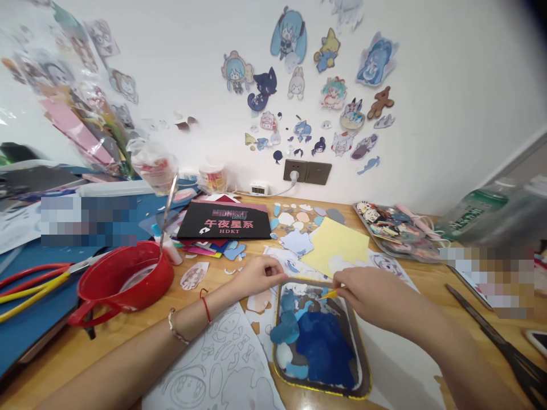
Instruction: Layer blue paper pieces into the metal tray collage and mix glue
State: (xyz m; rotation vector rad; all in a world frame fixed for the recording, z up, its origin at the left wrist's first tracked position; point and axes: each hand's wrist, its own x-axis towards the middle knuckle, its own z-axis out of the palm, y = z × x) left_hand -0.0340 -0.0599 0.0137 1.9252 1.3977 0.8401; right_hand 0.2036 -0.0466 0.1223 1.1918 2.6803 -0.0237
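A dark tray with a yellow rim (362,364) lies on the wooden desk in front of me, filled with blue and white paper cut-outs (320,344). My left hand (258,274) is curled closed at the tray's upper left corner, its fingers against the rim. My right hand (367,290) pinches a small yellow-orange tool (328,294), whose tip points at the cut-outs near the top of the tray. A red string and a bracelet are on my left wrist.
A red bowl (122,279) holding a metal stick stands left. Red-and-yellow scissors (34,279) lie far left, black scissors (496,330) right. A black box (224,221), a yellow paper sheet (335,244), a sticker tray (395,228) and line-art sheets (217,364) surround the tray.
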